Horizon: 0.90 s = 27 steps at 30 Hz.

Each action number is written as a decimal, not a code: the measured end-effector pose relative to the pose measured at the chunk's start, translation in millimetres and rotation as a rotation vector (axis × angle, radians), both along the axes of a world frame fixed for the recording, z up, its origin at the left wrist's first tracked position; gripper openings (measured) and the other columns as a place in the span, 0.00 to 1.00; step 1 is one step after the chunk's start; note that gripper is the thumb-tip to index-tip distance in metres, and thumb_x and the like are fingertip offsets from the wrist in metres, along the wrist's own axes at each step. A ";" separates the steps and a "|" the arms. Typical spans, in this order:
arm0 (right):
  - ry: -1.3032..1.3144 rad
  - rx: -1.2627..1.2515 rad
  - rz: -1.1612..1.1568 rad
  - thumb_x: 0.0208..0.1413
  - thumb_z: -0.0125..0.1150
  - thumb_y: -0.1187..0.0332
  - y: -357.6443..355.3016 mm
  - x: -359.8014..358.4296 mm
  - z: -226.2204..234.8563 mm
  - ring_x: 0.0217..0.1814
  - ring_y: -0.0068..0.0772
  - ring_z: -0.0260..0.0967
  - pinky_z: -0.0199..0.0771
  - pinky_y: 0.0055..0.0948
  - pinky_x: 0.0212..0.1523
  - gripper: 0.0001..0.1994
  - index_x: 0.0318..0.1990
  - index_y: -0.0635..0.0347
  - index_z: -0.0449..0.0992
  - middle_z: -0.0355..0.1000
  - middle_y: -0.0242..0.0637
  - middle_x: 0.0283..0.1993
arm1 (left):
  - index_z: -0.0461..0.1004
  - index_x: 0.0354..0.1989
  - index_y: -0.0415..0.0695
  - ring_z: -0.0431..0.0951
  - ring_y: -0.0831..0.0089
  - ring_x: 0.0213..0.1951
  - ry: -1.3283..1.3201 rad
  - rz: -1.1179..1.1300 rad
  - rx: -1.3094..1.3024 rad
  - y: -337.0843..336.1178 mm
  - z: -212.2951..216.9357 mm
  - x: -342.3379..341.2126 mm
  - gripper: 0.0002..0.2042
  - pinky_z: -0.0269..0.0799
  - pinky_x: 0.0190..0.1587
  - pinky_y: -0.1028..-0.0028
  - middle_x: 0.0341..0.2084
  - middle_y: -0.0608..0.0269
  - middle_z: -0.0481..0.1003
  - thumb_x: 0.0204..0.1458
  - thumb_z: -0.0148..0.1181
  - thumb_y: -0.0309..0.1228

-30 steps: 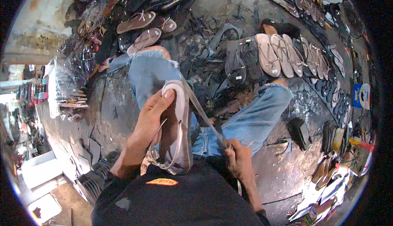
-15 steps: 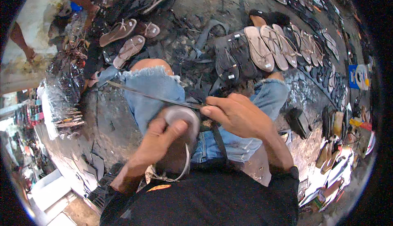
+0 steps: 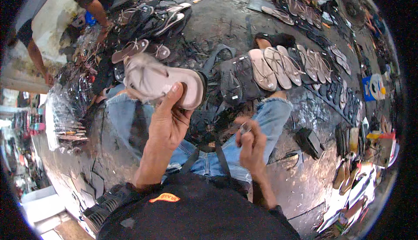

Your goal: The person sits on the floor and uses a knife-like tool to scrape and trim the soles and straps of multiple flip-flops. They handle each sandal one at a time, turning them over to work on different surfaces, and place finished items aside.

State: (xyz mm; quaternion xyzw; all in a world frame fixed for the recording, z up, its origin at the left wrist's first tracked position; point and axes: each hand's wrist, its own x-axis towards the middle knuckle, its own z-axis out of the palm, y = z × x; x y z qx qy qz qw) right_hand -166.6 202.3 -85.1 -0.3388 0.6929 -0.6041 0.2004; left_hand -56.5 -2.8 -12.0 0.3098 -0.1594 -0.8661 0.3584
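Note:
A pale beige sandal [image 3: 191, 83] is raised in front of me at the left, its sole's upper face turned up and its strap end blurred. My left hand [image 3: 167, 124] grips it near the heel, thumb pressed on the footbed. To the right, over my lap, my right hand [image 3: 252, 146] is closed on the knife, whose rounded grey handle end [image 3: 245, 128] shows between the fingers. The knife's blade cannot be made out. The two hands are apart, and the right touches no sandal.
Beyond my right knee stand rows of beige sandals [image 3: 263, 70] and black sandals [image 3: 233, 81]. More sandals [image 3: 174, 20] are heaped at the far left, near another person's hand [image 3: 104, 30]. Clear plastic bags [image 3: 65, 114] lie left; a black block [image 3: 310, 143] sits on the floor at right.
The sandal has gone from my lap up and forward in my left hand, turned footbed up. My right hand has drawn away from it, down and right; the long blade no longer shows.

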 end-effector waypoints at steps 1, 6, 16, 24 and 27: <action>-0.052 0.079 0.023 0.69 0.49 0.58 9.9 12.5 2.9 0.22 0.28 0.65 0.64 0.30 0.24 0.16 0.50 0.61 0.74 0.67 0.36 0.23 | 0.74 0.53 0.42 0.82 0.69 0.48 0.011 -0.006 -0.008 5.2 1.3 -3.4 0.12 0.83 0.49 0.69 0.47 0.60 0.80 0.62 0.60 0.27; -0.005 0.344 0.101 0.66 0.54 0.54 55.8 50.0 -2.3 0.27 0.58 0.74 0.71 0.44 0.27 0.15 0.46 0.56 0.74 0.72 0.50 0.25 | 0.75 0.52 0.41 0.82 0.68 0.47 0.004 -0.002 -0.027 21.6 2.5 -4.4 0.12 0.83 0.48 0.67 0.47 0.59 0.80 0.62 0.60 0.30; -0.015 0.379 0.267 0.67 0.53 0.54 -0.3 -1.9 28.4 0.26 0.57 0.70 0.68 0.46 0.27 0.16 0.37 0.58 0.72 0.70 0.46 0.24 | 0.71 0.58 0.41 0.82 0.65 0.44 -0.348 -0.277 -0.153 28.7 -33.7 43.8 0.19 0.81 0.47 0.66 0.47 0.59 0.79 0.56 0.62 0.20; -0.585 0.057 -0.304 0.69 0.46 0.52 11.5 -26.0 -41.1 0.17 0.19 0.59 0.61 0.22 0.16 0.16 0.38 0.52 0.71 0.63 0.28 0.24 | 0.68 0.56 0.39 0.77 0.62 0.51 -0.239 -0.116 -0.326 -81.5 -8.9 8.9 0.23 0.74 0.57 0.62 0.46 0.56 0.78 0.53 0.68 0.29; -0.550 0.058 -0.651 0.69 0.43 0.42 62.0 -51.8 -22.1 0.16 0.18 0.54 0.57 0.21 0.15 0.23 0.38 0.53 0.70 0.59 0.24 0.21 | 0.70 0.49 0.45 0.78 0.63 0.47 0.076 0.078 -0.088 -151.0 9.3 -30.5 0.13 0.75 0.54 0.61 0.41 0.57 0.78 0.60 0.61 0.35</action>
